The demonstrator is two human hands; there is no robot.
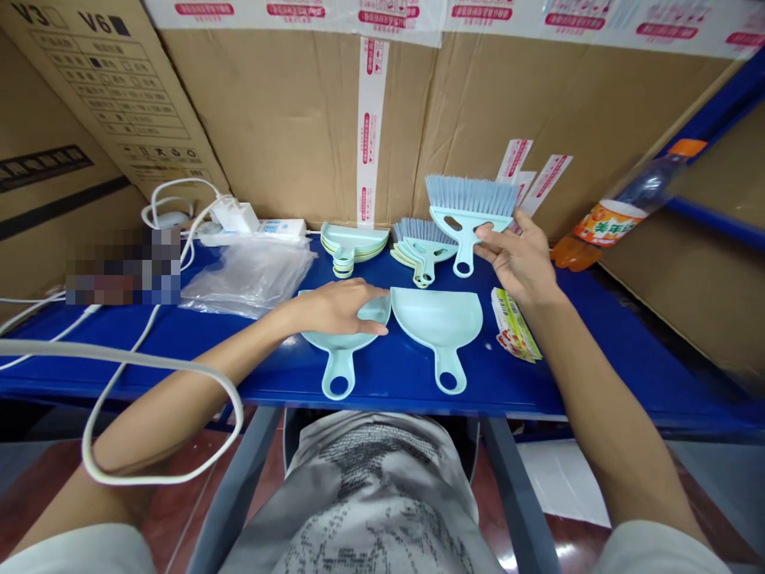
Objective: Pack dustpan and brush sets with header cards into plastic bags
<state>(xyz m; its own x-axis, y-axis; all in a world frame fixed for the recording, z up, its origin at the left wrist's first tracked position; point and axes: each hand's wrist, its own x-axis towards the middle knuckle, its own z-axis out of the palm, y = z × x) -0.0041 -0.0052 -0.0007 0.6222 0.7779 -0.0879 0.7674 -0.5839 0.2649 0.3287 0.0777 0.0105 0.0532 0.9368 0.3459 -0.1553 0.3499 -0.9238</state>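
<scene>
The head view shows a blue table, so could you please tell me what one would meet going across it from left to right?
Plastic bag, left dustpan, right dustpan, packet, bottle.

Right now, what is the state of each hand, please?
Left hand: open, over the left dustpan; contact cannot be told.
Right hand: closed, holding a blue brush by its right side.

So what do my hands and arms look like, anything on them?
Your left hand and right hand are bare, with no gloves, rings or watch visible. The forearms are uncovered too, below short, pale grey sleeves.
</scene>
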